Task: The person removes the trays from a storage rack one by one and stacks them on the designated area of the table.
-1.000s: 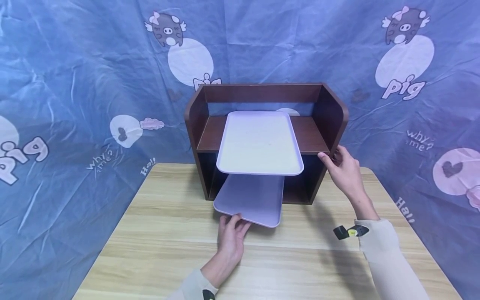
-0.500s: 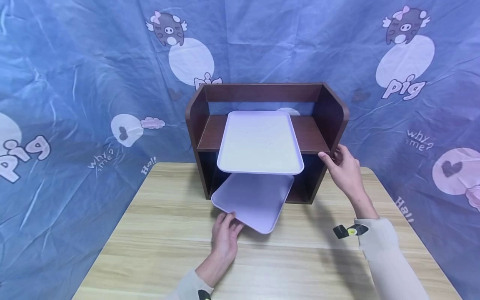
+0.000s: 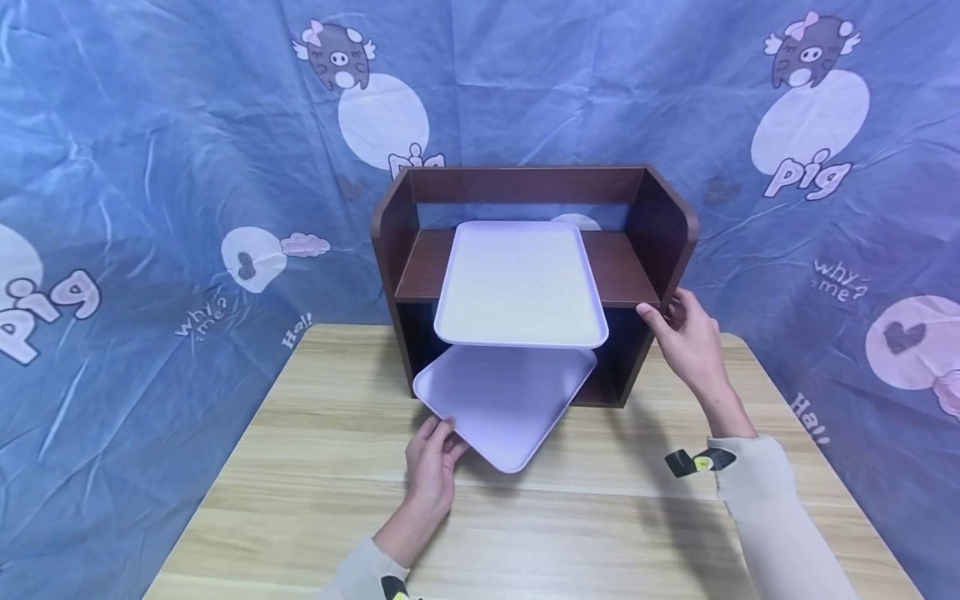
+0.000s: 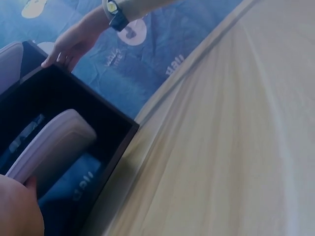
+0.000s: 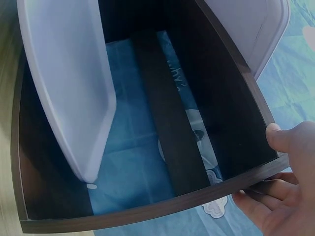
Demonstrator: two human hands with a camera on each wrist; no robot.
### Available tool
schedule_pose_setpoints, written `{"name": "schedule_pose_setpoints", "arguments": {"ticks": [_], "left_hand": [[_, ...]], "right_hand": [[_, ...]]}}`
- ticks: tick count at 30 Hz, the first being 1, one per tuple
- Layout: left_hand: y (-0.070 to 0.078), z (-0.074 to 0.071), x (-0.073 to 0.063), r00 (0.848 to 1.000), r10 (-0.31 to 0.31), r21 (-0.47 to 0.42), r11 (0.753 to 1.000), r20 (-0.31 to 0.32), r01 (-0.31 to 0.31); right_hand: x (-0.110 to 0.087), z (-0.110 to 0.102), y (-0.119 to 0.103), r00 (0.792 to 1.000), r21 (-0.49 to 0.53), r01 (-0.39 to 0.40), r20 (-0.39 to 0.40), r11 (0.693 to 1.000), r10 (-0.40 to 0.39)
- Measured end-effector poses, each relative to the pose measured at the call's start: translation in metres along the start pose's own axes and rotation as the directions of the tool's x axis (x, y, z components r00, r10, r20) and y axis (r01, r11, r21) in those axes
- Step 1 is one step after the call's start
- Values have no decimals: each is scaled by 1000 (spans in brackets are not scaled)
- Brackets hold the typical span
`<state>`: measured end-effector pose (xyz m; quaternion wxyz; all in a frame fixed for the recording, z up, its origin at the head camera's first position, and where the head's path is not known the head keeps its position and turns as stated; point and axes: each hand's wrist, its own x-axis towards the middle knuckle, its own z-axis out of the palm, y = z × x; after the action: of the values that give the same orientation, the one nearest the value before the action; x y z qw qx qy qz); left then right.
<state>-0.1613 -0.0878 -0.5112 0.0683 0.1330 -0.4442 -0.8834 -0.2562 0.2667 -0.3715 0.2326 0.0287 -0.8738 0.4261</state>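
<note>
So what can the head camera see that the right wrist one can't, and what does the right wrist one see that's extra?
Only the head view: the left hand, holding the lower tray's edge, and the winged pigs on the cloth.
Only the right wrist view: the dark bar across the shelf's open lower back.
Both: shelf, cloth, lower tray, upper tray, and the right hand gripping the shelf's side.

Shelf [image 3: 525, 185] in all three views

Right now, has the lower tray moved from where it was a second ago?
Yes: the lower tray has turned, its front corner swinging leftward and farther out, judged against the brown shelf.
</note>
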Motion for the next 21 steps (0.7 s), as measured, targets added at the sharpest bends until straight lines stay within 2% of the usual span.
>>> {"name": "schedule_pose_setpoints", "arguments": {"ticks": [9,21], "left_hand": [[10,-8,9,1000,12,13,1000,26,-12],[22,-17,16,997,-9,20,1000,79,7]], "right_hand": [[1,0,0,1000,-5,-13,1,1000,13],[1,-1,-2,999,-5,-35,6,999,35]]}}
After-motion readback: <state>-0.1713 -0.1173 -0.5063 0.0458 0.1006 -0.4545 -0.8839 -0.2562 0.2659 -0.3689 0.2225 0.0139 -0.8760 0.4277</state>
